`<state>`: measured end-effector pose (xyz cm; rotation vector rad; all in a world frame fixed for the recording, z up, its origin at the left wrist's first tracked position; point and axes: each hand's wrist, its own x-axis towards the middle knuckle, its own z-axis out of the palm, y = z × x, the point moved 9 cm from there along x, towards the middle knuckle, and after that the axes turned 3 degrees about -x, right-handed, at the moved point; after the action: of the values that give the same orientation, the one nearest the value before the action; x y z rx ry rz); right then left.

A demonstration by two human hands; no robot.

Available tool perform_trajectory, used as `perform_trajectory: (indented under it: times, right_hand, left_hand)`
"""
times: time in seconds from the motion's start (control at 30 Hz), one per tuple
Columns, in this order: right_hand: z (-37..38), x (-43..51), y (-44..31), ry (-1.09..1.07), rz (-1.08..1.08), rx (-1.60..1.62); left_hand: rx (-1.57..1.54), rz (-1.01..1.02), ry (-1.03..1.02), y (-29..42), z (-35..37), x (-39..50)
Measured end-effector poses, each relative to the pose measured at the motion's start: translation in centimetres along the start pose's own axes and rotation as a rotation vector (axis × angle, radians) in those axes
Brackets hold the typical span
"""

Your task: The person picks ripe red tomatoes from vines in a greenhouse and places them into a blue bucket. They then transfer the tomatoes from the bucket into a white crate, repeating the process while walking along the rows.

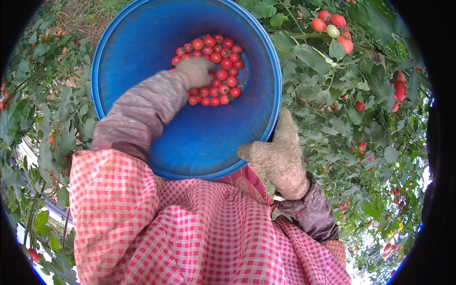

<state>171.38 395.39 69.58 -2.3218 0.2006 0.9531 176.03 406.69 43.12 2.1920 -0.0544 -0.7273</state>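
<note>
A round blue plastic bucket (199, 149) is in front of my body, its open mouth facing the camera. Small red tomatoes (222, 74), some with green calyxes, lie together at its bottom. My left hand (196, 71), in a dirty knit glove, reaches inside over the left part of the tomatoes; it is slightly blurred, and its fingertips and anything under them are hidden. My right hand (279, 156), gloved too, grips the bucket's rim at the lower right, with the thumb over the edge and the fingers along the outside.
Leafy tomato plants stand on both sides. At the upper right hangs a cluster of red tomatoes (338, 20) with one pale green tomato (332, 31). More red fruit (399, 87) hangs farther right. Dry ground (83, 23) shows at the upper left.
</note>
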Motion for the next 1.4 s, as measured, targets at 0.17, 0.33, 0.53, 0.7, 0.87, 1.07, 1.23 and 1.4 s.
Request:
perform_trajectory:
  times: [0.17,0.33,0.53,0.7,0.87,1.07,1.23,1.4]
  right_hand:
    - [0.6,0.3,-1.1,0.029,-0.05,-0.149]
    - [0.2,0.0,-0.3,0.021,-0.023,-0.056]
    - [0.4,0.1,-0.8,0.034,-0.028,-0.056]
    - [1.1,0.0,-0.7,0.014,-0.044,-0.134]
    - [0.6,-0.1,-0.5,0.0,0.037,-0.121]
    - [0.8,0.3,-1.0,0.011,-0.03,-0.159]
    - [1.0,0.4,-1.3,0.005,0.007,-0.148]
    - [1.0,0.1,-1.0,0.016,-0.047,-0.121]
  left_hand:
    - [0.118,0.045,-0.169,4.2,8.5,1.9]
    - [0.296,-0.017,-0.262,-0.9,6.0,-0.3]
    - [0.15,0.138,-0.081,2.6,3.0,-2.0]
    - [0.155,0.046,0.016,3.9,9.3,3.1]
    - [0.221,0.082,-0.119,3.7,6.7,0.5]
    - [0.054,-0.132,0.195,-2.7,4.1,-3.5]
    - [0.019,-0.043,0.146,0.4,7.0,-0.9]
    - [-0.27,0.027,0.066,-1.2,9.5,0.7]
